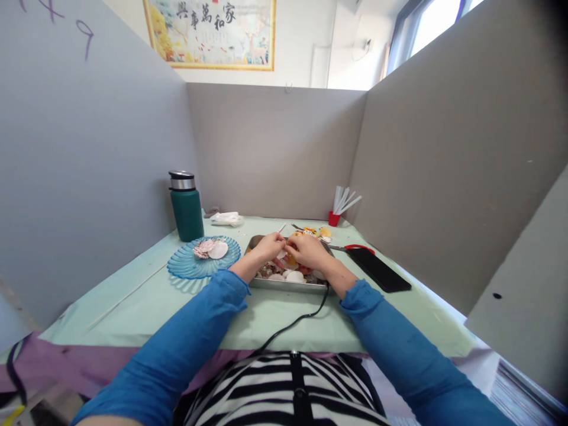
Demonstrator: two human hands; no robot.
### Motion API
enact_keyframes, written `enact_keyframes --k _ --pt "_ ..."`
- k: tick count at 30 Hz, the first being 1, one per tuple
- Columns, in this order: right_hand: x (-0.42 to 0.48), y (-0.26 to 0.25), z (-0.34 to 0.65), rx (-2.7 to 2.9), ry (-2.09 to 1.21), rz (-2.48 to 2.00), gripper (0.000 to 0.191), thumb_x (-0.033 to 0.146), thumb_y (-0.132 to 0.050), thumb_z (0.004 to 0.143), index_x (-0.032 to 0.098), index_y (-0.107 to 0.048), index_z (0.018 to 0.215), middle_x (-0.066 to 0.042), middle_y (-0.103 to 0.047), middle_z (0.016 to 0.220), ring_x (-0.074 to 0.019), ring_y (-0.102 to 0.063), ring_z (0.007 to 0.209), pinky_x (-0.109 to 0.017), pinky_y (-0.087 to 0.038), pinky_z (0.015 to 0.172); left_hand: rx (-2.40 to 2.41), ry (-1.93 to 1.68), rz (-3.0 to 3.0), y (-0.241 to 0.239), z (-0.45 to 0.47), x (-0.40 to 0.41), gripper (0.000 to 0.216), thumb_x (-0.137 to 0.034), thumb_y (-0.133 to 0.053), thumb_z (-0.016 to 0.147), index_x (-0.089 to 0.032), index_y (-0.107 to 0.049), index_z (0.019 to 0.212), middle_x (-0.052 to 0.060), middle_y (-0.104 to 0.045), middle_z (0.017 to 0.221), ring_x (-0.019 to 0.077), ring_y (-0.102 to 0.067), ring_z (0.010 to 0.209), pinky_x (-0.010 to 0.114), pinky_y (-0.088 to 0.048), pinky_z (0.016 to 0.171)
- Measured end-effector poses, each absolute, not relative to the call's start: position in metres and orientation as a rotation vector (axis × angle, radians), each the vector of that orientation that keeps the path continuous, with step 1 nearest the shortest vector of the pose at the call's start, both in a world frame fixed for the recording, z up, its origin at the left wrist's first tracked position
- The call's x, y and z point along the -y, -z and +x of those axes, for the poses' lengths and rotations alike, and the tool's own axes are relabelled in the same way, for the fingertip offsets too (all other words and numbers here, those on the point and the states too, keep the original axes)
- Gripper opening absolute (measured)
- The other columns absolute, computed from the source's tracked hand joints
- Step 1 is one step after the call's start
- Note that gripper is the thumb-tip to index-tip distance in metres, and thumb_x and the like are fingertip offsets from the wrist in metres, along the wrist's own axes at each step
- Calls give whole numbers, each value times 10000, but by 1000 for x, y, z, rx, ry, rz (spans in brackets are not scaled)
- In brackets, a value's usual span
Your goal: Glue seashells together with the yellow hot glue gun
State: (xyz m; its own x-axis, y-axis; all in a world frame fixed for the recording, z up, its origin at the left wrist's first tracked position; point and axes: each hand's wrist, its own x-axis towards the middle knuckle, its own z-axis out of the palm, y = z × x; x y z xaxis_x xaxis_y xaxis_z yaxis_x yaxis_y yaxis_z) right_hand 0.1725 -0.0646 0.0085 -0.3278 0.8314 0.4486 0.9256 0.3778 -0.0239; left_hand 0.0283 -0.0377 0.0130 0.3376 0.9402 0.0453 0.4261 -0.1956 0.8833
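My left hand (270, 245) and my right hand (306, 251) meet above a metal tray (288, 286). Fingers of both are pinched together, tips nearly touching, around something small and pale that I cannot make out. A thin white tip (281, 228) sticks up just beyond my left fingers. Under the hands, the tray holds many seashells (294, 276), white, pinkish and brown; my wrists cover part of them. A black cable (288, 326) runs from the tray's right front corner toward my lap.
Left stands a blue glass plate (180, 267) with several shells (217, 249), a green bottle (187, 213) behind it. Right lie a black phone (378, 270), red-handled scissors (360, 247) and yellow-orange pieces (325, 232). A red cup (334, 219) holds white sticks (344, 201). Grey partitions (275, 148) enclose the table.
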Motion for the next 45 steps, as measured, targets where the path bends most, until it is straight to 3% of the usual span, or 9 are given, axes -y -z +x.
enact_keyframes --k 45 --pt "63 -7 173 2287 325 -1522 262 327 -424 874 198 -652 870 -47 -683 820 -172 -570 757 -252 -301 611 -1229 -793 1851 -14 28 42 85 -207 -476 854 -133 -510 880 88 -605 942 140 -639 659 189 -513 435"
